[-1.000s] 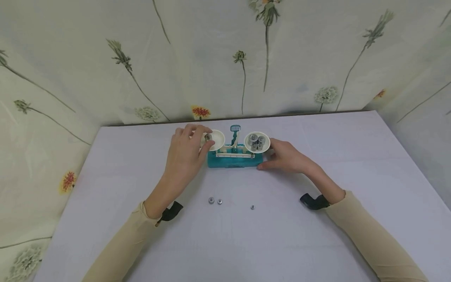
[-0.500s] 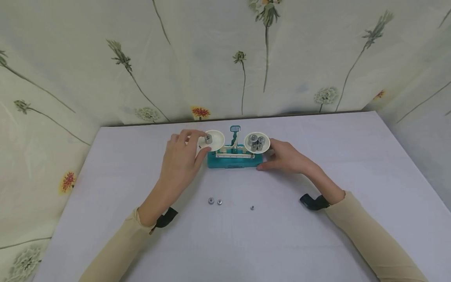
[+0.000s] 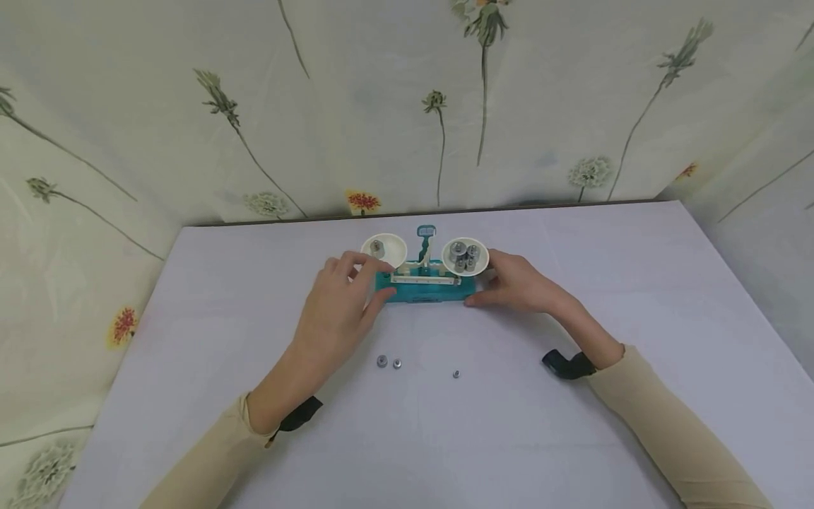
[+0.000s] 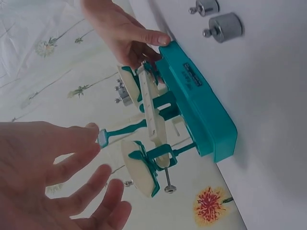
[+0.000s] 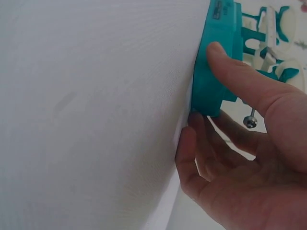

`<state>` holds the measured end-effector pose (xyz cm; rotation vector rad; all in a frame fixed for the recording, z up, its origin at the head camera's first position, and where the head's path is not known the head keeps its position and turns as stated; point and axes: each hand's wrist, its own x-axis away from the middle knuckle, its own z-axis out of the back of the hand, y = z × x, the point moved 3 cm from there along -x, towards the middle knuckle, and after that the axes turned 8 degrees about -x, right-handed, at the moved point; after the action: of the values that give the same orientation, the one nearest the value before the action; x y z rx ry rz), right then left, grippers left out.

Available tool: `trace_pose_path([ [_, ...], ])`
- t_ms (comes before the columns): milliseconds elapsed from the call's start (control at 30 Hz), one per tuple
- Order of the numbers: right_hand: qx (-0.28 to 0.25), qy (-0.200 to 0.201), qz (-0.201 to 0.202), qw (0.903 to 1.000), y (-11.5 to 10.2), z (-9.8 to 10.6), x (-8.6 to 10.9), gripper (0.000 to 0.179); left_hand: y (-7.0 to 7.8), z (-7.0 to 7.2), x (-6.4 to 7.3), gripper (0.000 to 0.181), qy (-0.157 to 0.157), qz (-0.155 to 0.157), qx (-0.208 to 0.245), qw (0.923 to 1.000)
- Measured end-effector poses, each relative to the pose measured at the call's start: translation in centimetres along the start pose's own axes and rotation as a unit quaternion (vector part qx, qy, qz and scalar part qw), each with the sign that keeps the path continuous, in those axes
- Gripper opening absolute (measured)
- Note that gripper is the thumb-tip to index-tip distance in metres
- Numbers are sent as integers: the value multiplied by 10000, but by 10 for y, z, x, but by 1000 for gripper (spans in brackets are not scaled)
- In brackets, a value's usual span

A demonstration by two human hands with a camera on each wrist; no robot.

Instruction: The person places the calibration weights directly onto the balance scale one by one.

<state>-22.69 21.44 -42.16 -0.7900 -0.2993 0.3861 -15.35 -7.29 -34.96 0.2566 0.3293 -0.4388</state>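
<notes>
A teal balance scale [image 3: 425, 291] stands at the far part of the table. Its left pan [image 3: 396, 249] bears a metal weight [image 3: 377, 249]; several metal weights [image 3: 458, 250] are grouped in the right pan [image 3: 478, 266]. My left hand [image 3: 337, 304] is in front of the left pan, holding nothing, fingers relaxed and thumb apart from the index finger. My right hand [image 5: 249, 153] grips the right end of the scale's base [image 5: 206, 84], thumb on its front face and fingers round the end. In the left wrist view the scale's pointer [image 4: 120, 130] shows beyond the left fingertips.
Two loose weights [image 3: 382, 361] lie on the white tabletop [image 3: 509, 438] in front of the scale. Farther right lies a single smaller weight [image 3: 456, 374]. A flowered curtain [image 3: 356, 127] hangs behind the table's far edge.
My left hand has let go of the weight in the left pan and drawn back toward the front right of that pan. The right hand has stayed on the base.
</notes>
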Motion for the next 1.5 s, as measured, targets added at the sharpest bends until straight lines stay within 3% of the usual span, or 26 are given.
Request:
trace_pose_path([
  [400,-73,12,-8,10000,0,1,1,83,7,-14,9,30,-591,-309,183,9976],
  [1200,42,-7,70,10000,-3,2,1,79,7,-32,17,31,-1126,-613,-35,9917],
  [1500,61,47,102,9999,-2,1,1,80,9,-37,21,38,-1903,-562,45,9801],
])
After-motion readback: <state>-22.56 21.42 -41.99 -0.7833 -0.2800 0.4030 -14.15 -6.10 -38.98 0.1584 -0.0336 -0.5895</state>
